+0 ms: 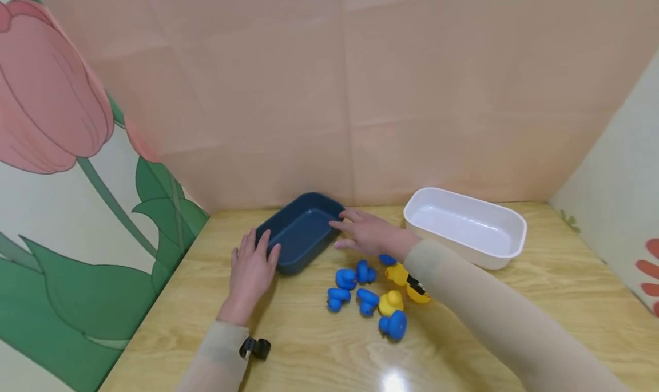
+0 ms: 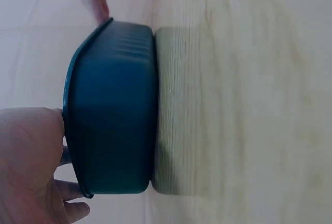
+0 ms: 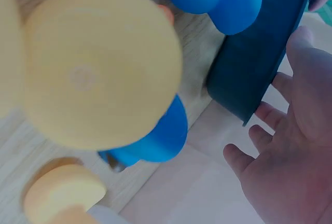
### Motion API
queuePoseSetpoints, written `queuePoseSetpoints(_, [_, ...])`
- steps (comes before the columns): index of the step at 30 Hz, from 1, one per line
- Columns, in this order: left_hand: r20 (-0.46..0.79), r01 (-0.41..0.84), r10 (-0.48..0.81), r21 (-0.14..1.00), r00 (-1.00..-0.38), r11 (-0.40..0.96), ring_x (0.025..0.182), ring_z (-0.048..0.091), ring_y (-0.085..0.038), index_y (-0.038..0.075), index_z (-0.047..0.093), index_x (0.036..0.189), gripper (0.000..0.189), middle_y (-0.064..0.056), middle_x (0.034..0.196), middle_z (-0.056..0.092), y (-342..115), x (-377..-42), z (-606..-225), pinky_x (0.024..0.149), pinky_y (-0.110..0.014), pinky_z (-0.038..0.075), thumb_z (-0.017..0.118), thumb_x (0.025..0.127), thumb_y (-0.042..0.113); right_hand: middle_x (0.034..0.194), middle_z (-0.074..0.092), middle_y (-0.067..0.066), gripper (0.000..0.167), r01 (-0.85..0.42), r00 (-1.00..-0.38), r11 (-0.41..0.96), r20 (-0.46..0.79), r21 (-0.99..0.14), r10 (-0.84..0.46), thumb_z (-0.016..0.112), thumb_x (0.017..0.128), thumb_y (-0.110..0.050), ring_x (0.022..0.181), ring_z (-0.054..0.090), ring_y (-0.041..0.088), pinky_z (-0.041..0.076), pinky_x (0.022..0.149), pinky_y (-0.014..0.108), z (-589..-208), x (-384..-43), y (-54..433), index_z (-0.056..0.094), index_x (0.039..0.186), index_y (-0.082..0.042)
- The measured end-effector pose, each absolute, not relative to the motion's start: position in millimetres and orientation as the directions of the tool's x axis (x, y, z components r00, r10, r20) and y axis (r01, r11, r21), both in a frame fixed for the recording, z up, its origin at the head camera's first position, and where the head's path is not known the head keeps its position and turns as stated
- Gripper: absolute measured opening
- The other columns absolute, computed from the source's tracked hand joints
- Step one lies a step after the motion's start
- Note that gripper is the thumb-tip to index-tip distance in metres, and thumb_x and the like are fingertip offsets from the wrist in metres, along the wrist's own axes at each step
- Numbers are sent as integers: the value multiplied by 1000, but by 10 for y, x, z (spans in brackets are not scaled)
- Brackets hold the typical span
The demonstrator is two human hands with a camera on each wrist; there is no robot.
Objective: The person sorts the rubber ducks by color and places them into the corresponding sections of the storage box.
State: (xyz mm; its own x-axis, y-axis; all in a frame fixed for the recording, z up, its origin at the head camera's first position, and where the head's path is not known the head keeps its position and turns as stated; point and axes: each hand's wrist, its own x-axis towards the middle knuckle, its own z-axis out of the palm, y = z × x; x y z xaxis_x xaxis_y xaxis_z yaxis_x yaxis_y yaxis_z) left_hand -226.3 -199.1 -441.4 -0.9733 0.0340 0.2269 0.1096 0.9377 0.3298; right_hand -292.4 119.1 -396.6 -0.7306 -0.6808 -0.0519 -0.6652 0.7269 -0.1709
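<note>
A dark blue rectangular tub [image 1: 305, 234] stands at an angle on the table against the back wall. My left hand [image 1: 253, 270] is at its near left rim, fingers spread and reaching over the edge. On the opposite side, my right hand [image 1: 374, 232] has its fingertips at the right rim, with the fingers loosely extended. The left wrist view shows the tub's outer wall [image 2: 111, 115] with the left hand [image 2: 28, 162] along the rim. In the right wrist view, fingers of the right hand [image 3: 295, 136] lie along the tub's edge.
Several blue rubber ducks [image 1: 346, 278] and yellow rubber ducks [image 1: 391, 304] lie in a cluster below the right forearm. A white tub [image 1: 463, 244] stands at the back right. Pinkish sheeting [image 1: 350, 94] covers the back wall, with a tulip-patterned panel [image 1: 56, 83] at left.
</note>
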Motion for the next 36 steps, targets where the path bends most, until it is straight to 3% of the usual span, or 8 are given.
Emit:
queuePoseSetpoints(10, [243,88,11,308,-970,947,163,27,-48,12,45,169,59,-27,175,34,-1942,-2395,-4412,124,-83,6,50,119,43,169,39,28,68,-664,-733,718,-7,-207,-680,54,116,-50,155,41,49,37,125,62,-3979,-2716,1367,44,170,-10])
queuePoseSetpoints(22, [261,95,8,323,-965,942,161,33,-45,12,45,169,59,-23,172,42,-1786,-2631,-4411,123,-83,5,47,120,44,163,46,28,67,-671,-736,710,82,-214,-672,61,114,-47,147,49,49,41,122,62,-4056,-2570,1589,48,168,-9])
queuePoseSetpoints(29, [275,109,21,308,-961,945,160,34,-45,10,46,169,59,-22,171,44,-1699,-2766,-4381,124,-83,5,47,120,44,152,55,25,64,-679,-734,712,142,-178,-664,68,110,-45,135,57,45,50,113,58,-4032,-2468,1656,57,162,-9])
queuePoseSetpoints(36, [260,130,50,300,-964,945,160,35,-44,13,43,170,63,-18,172,45,-1616,-2798,-4370,124,-82,4,46,119,49,151,55,24,66,-656,-754,733,117,-181,-646,67,110,-48,134,57,43,55,106,55,-4042,-2364,1724,56,163,-10])
